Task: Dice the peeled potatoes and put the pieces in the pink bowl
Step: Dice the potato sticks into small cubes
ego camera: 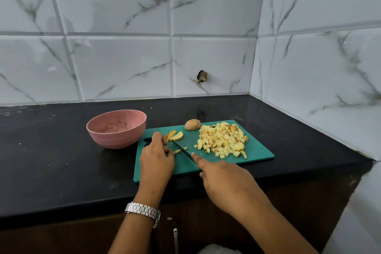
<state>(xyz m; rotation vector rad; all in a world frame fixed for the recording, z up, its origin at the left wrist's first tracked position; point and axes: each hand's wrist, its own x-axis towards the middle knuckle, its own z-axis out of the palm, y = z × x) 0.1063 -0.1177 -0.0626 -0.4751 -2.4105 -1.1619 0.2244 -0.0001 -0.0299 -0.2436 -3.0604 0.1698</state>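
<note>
On a teal cutting board (257, 150) lies a heap of diced potato pieces (223, 139) at the right. Two potato slices (175, 135) lie near the board's far left, and a whole peeled potato (192, 125) sits at its back edge. My left hand (157, 158) pins thin potato strips (177, 151) to the board. My right hand (222, 181) grips a knife (182, 148) whose blade rests across the strips, index finger along its spine. The pink bowl (116, 129) stands just left of the board and holds no pieces, only some residue.
The black countertop (51, 161) runs left and behind the board, with its front edge close to me. Marble-tiled walls (123, 57) close the back and right side. A silver watch (143, 211) is on my left wrist.
</note>
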